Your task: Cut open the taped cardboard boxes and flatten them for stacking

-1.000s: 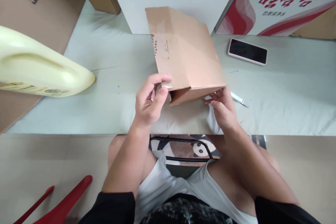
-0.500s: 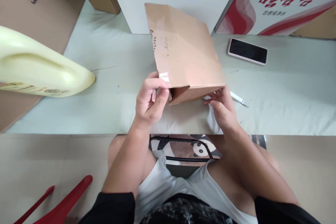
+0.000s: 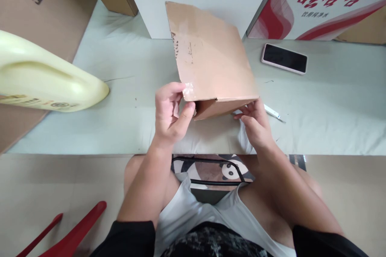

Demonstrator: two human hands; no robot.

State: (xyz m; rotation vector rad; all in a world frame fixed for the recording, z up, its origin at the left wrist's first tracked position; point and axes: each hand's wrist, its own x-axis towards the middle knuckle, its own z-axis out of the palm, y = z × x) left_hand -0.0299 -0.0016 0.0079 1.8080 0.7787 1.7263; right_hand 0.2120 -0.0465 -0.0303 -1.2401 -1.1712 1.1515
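A brown cardboard box [image 3: 215, 54] stands tilted above the table, partly flattened, with a dark gap at its near end. Torn marks run along its left edge, and a shiny piece of clear tape [image 3: 189, 89] lies at the near left corner. My left hand [image 3: 170, 112] holds that corner, its index finger at the tape and its thumb by the gap, spread apart. At the near right corner, my right hand [image 3: 256, 122] grips the box with curled fingers, some hidden underneath. A slim white tool with a metal tip [image 3: 274, 113] lies beside the right hand.
A phone [image 3: 284, 58] lies right of the box. Behind stand a white box [image 3: 199, 4] and a red-and-white carton [image 3: 316, 8]. A pale yellow bottle [image 3: 51, 76] juts in from the left. Whitish crumpled material [image 3: 245, 138] sits under my right wrist.
My left index finger has slid left off the tape, and the gap between it and the thumb has widened. The box has shifted very slightly; my right hand stays where it was.
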